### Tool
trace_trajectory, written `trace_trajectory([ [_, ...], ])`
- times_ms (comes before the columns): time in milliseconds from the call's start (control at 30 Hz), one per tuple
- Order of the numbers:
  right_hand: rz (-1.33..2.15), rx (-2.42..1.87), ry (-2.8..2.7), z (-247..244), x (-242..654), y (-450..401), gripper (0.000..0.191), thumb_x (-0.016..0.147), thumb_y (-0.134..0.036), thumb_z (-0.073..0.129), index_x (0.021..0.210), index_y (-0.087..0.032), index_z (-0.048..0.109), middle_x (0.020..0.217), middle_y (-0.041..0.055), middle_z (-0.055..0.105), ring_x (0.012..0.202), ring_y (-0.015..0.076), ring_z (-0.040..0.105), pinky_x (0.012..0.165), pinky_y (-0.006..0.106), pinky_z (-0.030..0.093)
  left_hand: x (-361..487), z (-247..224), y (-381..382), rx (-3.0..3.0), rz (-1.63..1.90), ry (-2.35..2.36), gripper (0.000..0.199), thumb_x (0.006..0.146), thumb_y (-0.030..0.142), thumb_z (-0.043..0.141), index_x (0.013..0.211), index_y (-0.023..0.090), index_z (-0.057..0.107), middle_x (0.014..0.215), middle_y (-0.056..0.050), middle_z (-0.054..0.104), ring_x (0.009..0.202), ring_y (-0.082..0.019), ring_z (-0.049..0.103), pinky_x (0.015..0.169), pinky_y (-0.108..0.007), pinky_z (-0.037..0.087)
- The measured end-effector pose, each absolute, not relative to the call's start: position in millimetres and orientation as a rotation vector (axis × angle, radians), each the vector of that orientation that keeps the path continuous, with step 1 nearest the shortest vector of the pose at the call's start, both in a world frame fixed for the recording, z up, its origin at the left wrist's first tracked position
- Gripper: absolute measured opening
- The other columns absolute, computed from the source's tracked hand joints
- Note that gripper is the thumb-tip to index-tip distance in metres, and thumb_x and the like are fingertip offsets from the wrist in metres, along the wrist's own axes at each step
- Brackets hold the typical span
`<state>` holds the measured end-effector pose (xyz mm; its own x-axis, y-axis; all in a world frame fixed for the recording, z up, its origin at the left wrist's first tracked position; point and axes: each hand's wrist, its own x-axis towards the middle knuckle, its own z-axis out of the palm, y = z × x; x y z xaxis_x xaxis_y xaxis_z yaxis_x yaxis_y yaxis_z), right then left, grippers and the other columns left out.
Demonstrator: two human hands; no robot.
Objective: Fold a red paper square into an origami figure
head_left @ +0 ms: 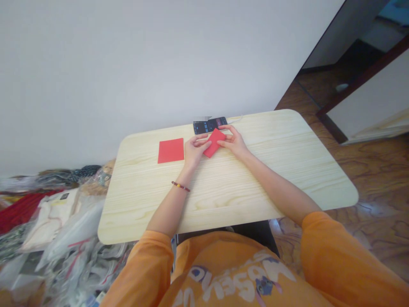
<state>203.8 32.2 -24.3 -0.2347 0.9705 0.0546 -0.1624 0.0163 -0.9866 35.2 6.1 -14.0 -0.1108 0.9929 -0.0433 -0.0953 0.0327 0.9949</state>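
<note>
A plain white wall [143, 64] fills the upper part of the view; wood-patterned floor [367, 170] shows on the right, by a doorway; a pale, wood-grain table [243, 187] with rounded corners stands against the wall, across the middle. On the lower left lies a jumbled pile of clothes and clear plastic bags [70, 226]; at the bottom is the person's orange shirt [217, 260], with white lettering and blue cartoon figures on the front.

Both bare forearms reach over the table, bringing the hands close together near its far side; the left hand [193, 150] pinches the left side of a small red paper between thumb and fingers; the right hand [235, 144] grips the right side of the same piece, its index finger stretched out near the top corner. A square red sheet [171, 150] lies flat just left of the left hand; a dark phone [210, 125], screen lit, lies just beyond the hands; the small red paper [214, 143] is held tilted, cornerwise, between the hands; a white cable [235, 120] runs from the phone's right end; a beaded bracelet [180, 186], dark red with a yellow bead, circles the left wrist.
</note>
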Motion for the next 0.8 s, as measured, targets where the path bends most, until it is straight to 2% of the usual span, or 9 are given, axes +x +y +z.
trace_trajectory([
  [133,1.469,-0.942,-1.220,-24,202,31,0.077,0.054,-0.038,0.083,0.120,-0.025,0.045,0.084,-0.0002,0.072,0.074,0.0158,0.067,0.071,0.028,0.053,39,-9,4,1.036,1.365,1.229,0.047,0.057,0.034,0.084,0.098,0.016,0.069,0.081,-0.008,0.075,0.074,-0.021,0.070,0.073,-0.032,0.054],
  [367,1.505,-0.981,-1.180,-26,202,33,0.066,0.048,-0.037,0.086,0.104,-0.021,0.054,0.085,0.0017,0.073,0.076,0.0178,0.068,0.073,0.031,0.054,44,-4,-1,0.998,1.399,1.171,0.045,0.057,0.031,0.084,0.096,0.016,0.070,0.084,-0.008,0.075,0.077,-0.021,0.071,0.077,-0.033,0.054],
  [633,1.499,-1.010,-1.142,-25,202,32,0.064,0.045,-0.034,0.088,0.099,-0.020,0.058,0.074,-0.0011,0.072,0.068,0.0157,0.067,0.073,0.031,0.053,43,-9,1,1.003,1.375,1.165,0.045,0.055,0.031,0.085,0.094,0.015,0.069,0.076,-0.006,0.074,0.068,-0.018,0.069,0.072,-0.030,0.053],
  [800,1.486,-0.989,-1.184,-25,199,33,0.045,0.051,-0.050,0.083,0.075,-0.017,0.064,0.070,0.0009,0.069,0.065,0.0137,0.062,0.067,0.028,0.051,51,-11,1,0.761,1.522,1.139,0.039,0.050,0.028,0.085,0.081,0.017,0.065,0.073,-0.001,0.073,0.068,-0.013,0.067,0.075,-0.028,0.053],
])
